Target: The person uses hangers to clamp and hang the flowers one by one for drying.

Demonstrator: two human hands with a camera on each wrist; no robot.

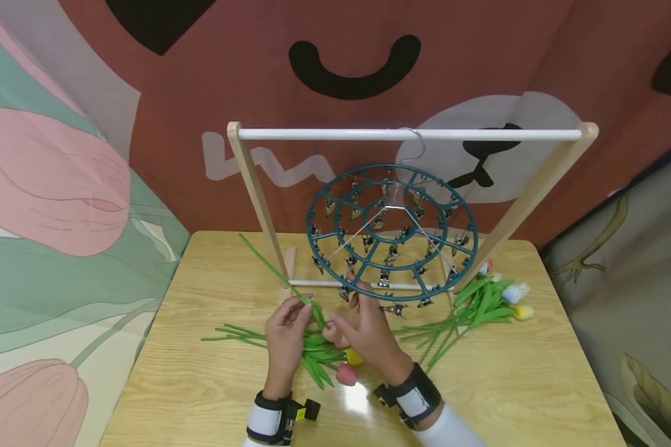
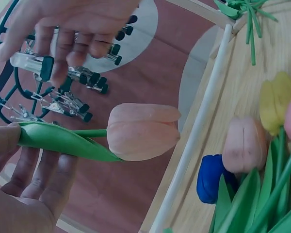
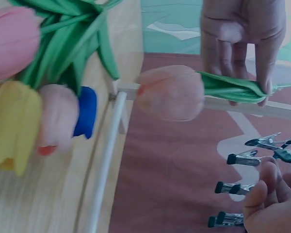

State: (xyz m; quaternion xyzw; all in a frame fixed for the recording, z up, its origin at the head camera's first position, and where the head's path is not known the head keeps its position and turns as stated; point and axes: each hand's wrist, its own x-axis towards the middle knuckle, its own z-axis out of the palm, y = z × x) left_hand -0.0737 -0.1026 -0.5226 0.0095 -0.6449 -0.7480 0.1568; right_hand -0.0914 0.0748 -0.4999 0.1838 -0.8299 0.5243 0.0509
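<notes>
A pale pink tulip (image 2: 143, 131) lies across my left hand (image 1: 287, 332), which pinches its stem and leaf between thumb and fingers. Its bloom points toward my right hand (image 1: 369, 335) and its long stem slants up and left in the head view. The right hand is raised at the near rim of a round teal clip hanger (image 1: 391, 297), its fingers loosely bent. Close to those fingertips hang metal clips with dark green tips, such as this clip (image 3: 243, 159). The right wrist view shows the pink bloom (image 3: 170, 93) apart from the right hand.
Under the hands lies a bunch of tulips, with yellow (image 2: 279, 102), pink and blue (image 2: 214, 178) blooms. A second bunch (image 1: 481, 304) rests at the table's right. The hanger hooks over a white bar (image 1: 324, 134) of a wooden stand on the table (image 1: 173, 372).
</notes>
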